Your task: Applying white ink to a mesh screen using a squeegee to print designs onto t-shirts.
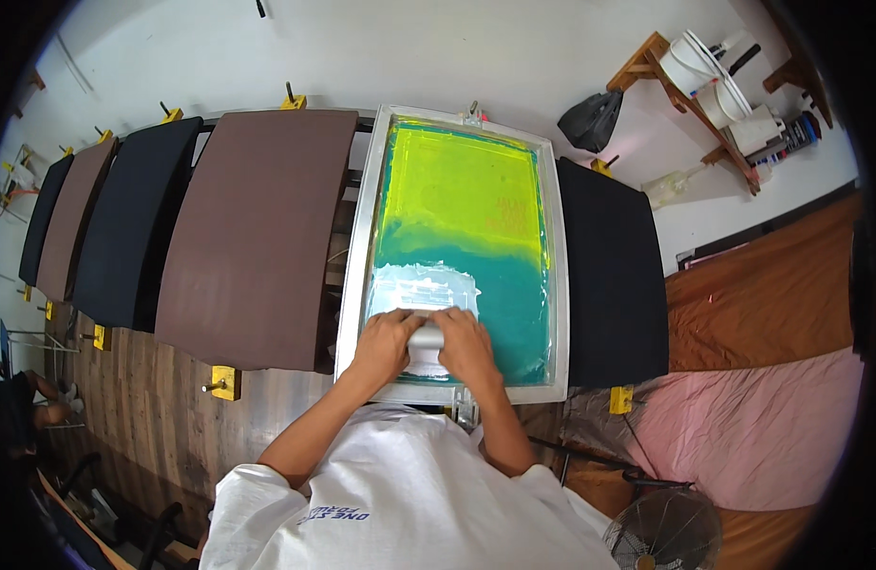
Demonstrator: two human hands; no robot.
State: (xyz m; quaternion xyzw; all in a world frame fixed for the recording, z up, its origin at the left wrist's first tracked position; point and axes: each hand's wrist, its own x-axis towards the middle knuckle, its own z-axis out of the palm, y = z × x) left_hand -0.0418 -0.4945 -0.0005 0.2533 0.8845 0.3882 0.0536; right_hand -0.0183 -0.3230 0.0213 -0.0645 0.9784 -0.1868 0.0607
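Note:
In front of me lies a screen printing frame (559, 285) with a pale metal rim. Its mesh (514, 304) is green, with a yellow-green area across the far half. My left hand (386, 347) and my right hand (465, 344) grip a squeegee (426, 337) between them, at the near left part of the mesh. Fingers of both hands curl over its top. White ink (414, 280) is spread on the mesh just beyond the squeegee and around it. The squeegee's blade edge is hidden from this angle.
Fabric-covered boards stand in a row: a brown one (257, 228) and a black one (139, 223) to the left, another black one (614, 275) to the right. Yellow blocks (226, 383) sit at their ends. A fan (666, 532) stands near right; a shelf (690, 100) with tubs is far right.

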